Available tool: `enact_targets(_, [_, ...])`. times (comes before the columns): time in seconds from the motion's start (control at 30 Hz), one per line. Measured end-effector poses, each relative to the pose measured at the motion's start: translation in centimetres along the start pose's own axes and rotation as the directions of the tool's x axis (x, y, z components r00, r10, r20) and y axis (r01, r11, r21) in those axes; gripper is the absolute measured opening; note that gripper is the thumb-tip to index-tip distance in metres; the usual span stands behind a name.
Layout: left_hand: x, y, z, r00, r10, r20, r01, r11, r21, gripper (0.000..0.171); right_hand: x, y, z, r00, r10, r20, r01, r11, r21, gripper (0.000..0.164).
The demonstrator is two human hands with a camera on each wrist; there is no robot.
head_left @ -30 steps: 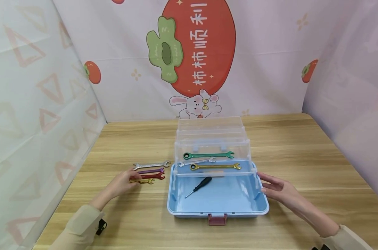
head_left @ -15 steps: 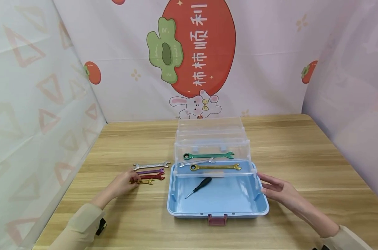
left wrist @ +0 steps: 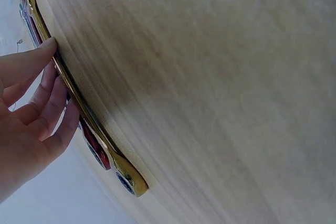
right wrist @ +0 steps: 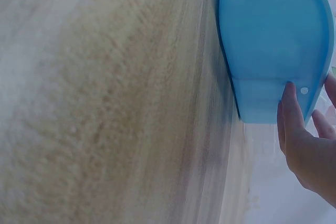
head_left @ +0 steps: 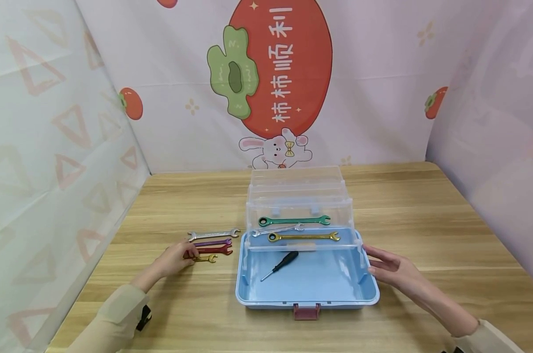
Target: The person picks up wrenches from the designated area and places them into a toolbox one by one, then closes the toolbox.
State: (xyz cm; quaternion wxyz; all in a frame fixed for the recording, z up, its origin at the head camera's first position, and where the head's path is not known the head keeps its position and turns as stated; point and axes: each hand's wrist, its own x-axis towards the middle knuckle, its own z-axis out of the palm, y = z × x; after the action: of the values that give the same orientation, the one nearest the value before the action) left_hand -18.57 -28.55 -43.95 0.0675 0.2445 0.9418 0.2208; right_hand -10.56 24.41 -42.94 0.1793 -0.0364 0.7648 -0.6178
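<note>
At the left of the table, my left hand (head_left: 176,258) pinches a gold ratchet wrench (left wrist: 79,98) between thumb and fingers. Beside it lie a red wrench (head_left: 218,250), a purple one (head_left: 212,242) and a silver open-end wrench (head_left: 213,234). My right hand (head_left: 394,267) rests its fairly straight fingers against the right side of the light blue toolbox (right wrist: 273,30). That box stands with its clear trays raised; a green ratchet wrench (head_left: 294,221), a silver wrench (head_left: 277,229) and a second gold wrench (head_left: 303,237) lie in them. A black-handled screwdriver (head_left: 279,265) lies on the box's floor.
The wooden table (head_left: 196,314) runs back to a printed cloth wall (head_left: 372,117), with further cloth walls at both sides. A dark red latch (head_left: 306,312) hangs from the box's front edge.
Fingers of my left hand have shifted slightly at the gold wrench, which sits marginally nearer the table's front. The right hand and toolbox hold their places.
</note>
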Motion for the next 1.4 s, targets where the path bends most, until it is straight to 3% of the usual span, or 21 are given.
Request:
enact_targets(0.23, [0.22,-0.16,-0.22,1.000,0.017,0.020,-0.016,0.998,-0.053,0.016,0.10,0.13,-0.09,1.000,-0.006,0.001,0.006,1.000,-0.002,0.061])
enact_targets(0.77, [-0.13,-0.63,-0.08,0.999,0.052,-0.004,-0.052,0.992,-0.119,0.018,0.09,0.00,0.03,1.000,0.001,-0.003,-0.001,1.000,0.011,0.062])
enact_targets(1.03, [-0.36,-0.61,-0.27,0.999,0.050,0.015,-0.047,0.988,-0.150,0.016,-0.03,0.28,0.09,0.996,-0.083,0.036,0.082,0.996,0.042,0.059])
enact_targets(1.23, [-0.31,-0.35,-0.42,0.999,0.049,-0.015,-0.051,0.987,-0.150,0.014,-0.06,0.13,0.05,0.999,-0.032,0.010,0.032,0.999,0.030,0.060])
enact_targets(1.4, [-0.28,0.21,-0.93,0.999,0.029,-0.038,-0.034,0.987,-0.159,0.013,-0.10,0.07,0.11,0.998,-0.053,0.021,0.052,0.998,0.046,0.059])
